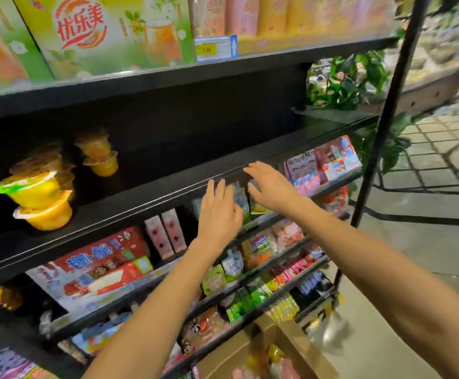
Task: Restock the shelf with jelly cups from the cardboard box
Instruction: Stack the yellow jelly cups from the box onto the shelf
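- Hands: left hand (218, 214) and right hand (268, 184) both empty, fingers spread, hovering at the front edge of the shelf (146, 192).
- Jelly cups (41, 198) stacked in pairs at shelf left; more in the cardboard box (299, 340) below.
- Likely light, thin plastic, foil lid dents easily; grip the cup walls under the rim.

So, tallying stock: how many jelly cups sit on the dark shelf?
4 clear: jelly cups stacked two at front left and two further back. Blurry ones behind the front stack may be hidden.
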